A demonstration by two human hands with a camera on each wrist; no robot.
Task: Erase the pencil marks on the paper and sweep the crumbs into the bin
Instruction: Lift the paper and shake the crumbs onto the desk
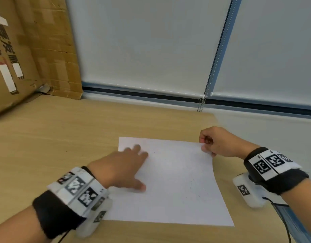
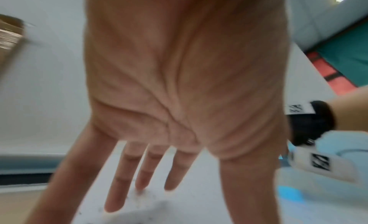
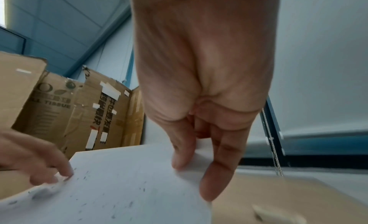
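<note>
A white sheet of paper (image 1: 175,181) lies on the wooden table, speckled with small dark eraser crumbs (image 1: 195,188). My right hand (image 1: 208,143) pinches the paper's far right corner and lifts that edge, so the sheet curves upward; the right wrist view shows thumb and fingers (image 3: 215,180) clamped on the paper (image 3: 123,188). My left hand (image 1: 132,160) lies flat with straight, spread fingers on the paper's left part. In the left wrist view the spread fingers (image 2: 119,188) rest on the paper (image 2: 179,208) near crumbs (image 2: 143,196). A pale eraser (image 3: 276,214) lies on the table under the lifted edge.
Big cardboard boxes (image 1: 28,50) stand at the table's (image 1: 63,137) back left. White roller blinds with a bead chain (image 1: 210,71) cover the window behind. The table's right edge runs close to my right wrist. No bin shows in any view.
</note>
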